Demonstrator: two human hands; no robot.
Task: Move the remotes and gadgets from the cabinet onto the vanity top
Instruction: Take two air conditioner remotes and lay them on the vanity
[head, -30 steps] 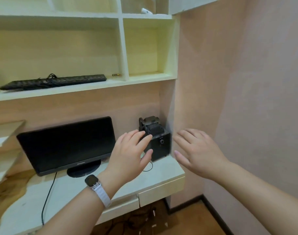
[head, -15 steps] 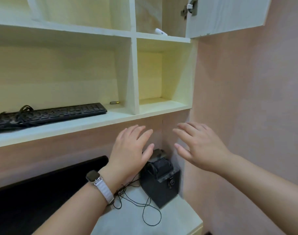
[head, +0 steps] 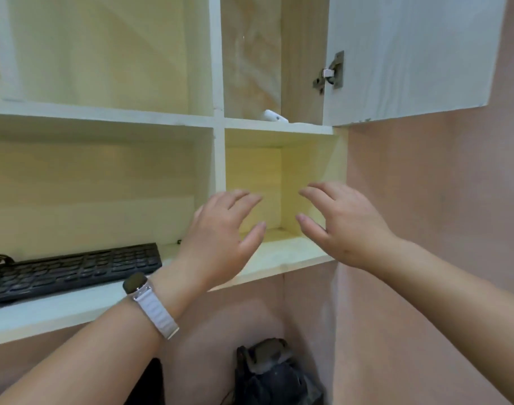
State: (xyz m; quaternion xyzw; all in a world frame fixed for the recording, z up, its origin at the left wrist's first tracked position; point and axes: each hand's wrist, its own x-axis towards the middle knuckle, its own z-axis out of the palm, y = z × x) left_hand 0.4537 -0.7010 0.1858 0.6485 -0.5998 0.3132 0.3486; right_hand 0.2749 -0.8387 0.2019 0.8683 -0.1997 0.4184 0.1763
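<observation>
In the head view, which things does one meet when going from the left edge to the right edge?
black keyboard → left hand → small white gadget on the upper shelf → right hand

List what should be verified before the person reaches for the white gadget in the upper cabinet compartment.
1. Cabinet door swung open: ok.
2. White gadget visible at the front edge of the upper shelf: ok.
3. Left hand empty, open: ok.
4. Right hand empty, open: ok.
5. Hands at gadget height: not ok, both lower, before the compartment beneath.
6. More gadgets deeper inside: cannot tell.
</observation>
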